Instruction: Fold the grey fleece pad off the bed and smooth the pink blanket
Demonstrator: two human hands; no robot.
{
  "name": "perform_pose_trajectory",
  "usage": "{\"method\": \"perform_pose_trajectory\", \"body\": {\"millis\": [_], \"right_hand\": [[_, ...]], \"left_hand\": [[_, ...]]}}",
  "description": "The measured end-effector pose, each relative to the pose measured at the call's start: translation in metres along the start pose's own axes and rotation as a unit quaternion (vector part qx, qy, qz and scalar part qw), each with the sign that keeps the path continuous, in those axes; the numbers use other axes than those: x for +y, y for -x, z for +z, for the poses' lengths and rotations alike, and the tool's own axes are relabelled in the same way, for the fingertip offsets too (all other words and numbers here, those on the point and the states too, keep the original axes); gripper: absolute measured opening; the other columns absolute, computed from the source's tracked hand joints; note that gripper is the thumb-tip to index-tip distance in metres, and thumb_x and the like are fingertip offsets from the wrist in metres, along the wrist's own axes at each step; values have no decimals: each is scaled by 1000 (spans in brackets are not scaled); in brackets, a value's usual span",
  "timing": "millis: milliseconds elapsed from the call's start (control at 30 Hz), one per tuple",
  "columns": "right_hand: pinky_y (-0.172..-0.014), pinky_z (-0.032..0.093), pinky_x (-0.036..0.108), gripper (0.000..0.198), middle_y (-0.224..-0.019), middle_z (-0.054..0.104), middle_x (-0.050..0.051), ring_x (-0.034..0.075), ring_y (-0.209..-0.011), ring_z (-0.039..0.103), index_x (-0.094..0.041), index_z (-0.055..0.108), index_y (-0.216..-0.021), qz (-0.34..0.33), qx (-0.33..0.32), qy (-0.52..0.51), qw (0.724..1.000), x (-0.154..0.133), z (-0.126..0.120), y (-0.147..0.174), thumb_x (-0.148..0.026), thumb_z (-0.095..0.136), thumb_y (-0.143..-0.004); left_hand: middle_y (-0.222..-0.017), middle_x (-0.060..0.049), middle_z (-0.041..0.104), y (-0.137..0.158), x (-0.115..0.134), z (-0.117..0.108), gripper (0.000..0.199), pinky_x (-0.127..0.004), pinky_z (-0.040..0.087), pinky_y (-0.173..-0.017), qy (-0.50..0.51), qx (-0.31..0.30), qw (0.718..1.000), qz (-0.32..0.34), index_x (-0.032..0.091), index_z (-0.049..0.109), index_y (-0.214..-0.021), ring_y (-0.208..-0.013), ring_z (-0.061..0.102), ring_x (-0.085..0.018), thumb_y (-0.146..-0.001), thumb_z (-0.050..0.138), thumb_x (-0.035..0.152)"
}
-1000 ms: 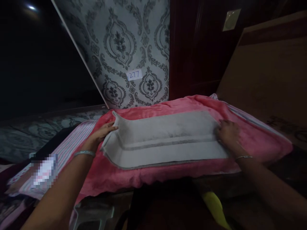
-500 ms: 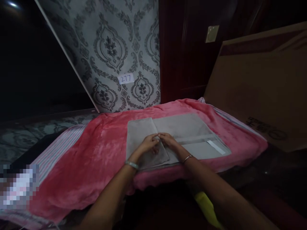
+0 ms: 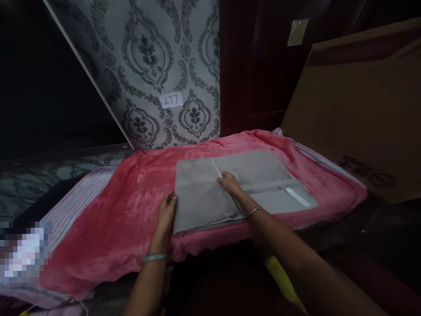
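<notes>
A grey cloth cover (image 3: 263,169), flat and much like a pillowcase, lies with its left part folded over in a flap (image 3: 200,188). At the flap's inner edge, near the middle of the cover, my right hand (image 3: 229,182) is closed, pinching the fabric. My left hand (image 3: 167,210) is at the cover's left edge, its fingers curled and closed on that edge. A white strip (image 3: 297,197), like a label, shows on the cover's right end. The underside of the flap is hidden.
A pink plush blanket (image 3: 138,188) lies beneath the cover, with a striped cloth (image 3: 82,193) at the left. A large cardboard box (image 3: 358,114) stands at the right. Patterned wallpaper (image 3: 148,48) bearing a "277" paper (image 3: 171,100) rises behind. A dark panel (image 3: 42,79) fills the left.
My left hand has left the flap's inner edge and moved left to the cover's outer edge. My right hand stays at the inner edge, slightly farther up. The view has tilted down a little.
</notes>
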State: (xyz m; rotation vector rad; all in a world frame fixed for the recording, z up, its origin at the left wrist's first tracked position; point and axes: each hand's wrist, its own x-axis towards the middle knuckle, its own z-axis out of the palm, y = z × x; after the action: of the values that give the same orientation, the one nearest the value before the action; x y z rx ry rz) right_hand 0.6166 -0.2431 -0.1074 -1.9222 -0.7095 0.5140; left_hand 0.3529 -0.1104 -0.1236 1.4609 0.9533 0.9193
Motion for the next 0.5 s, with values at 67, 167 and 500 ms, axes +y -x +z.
{"method": "perform_pose_trajectory", "body": {"millis": [67, 167, 500], "right_hand": [[-73, 48, 22, 23, -87, 74, 2, 17, -84, 66, -15, 75, -95, 8, 13, 25, 1000, 6, -9, 5, -19, 62, -76], [-68, 46, 21, 23, -84, 74, 3, 16, -77, 66, -15, 75, -95, 23, 9, 56, 998, 11, -17, 9, -18, 63, -76], [-60, 41, 22, 33, -71, 71, 6, 17, -69, 67, -12, 77, -86, 45, 37, 129, 990, -23, -13, -45, -42, 65, -92]], "left_hand": [[-108, -10, 75, -3, 0, 4, 51, -40, 57, -93, -13, -13, 1000, -2, 17, 69, -120, -102, 70, -25, -75, 74, 41], [-100, -10, 75, -8, 4, 7, 51, -40, 58, -88, -55, -33, 998, -6, 16, 70, -117, -96, 71, -27, -72, 77, 40], [-127, -14, 71, -3, -4, 13, 55, -47, 50, -109, -72, -56, 995, 35, 19, 65, -128, -123, 65, -30, -79, 74, 43]]}}
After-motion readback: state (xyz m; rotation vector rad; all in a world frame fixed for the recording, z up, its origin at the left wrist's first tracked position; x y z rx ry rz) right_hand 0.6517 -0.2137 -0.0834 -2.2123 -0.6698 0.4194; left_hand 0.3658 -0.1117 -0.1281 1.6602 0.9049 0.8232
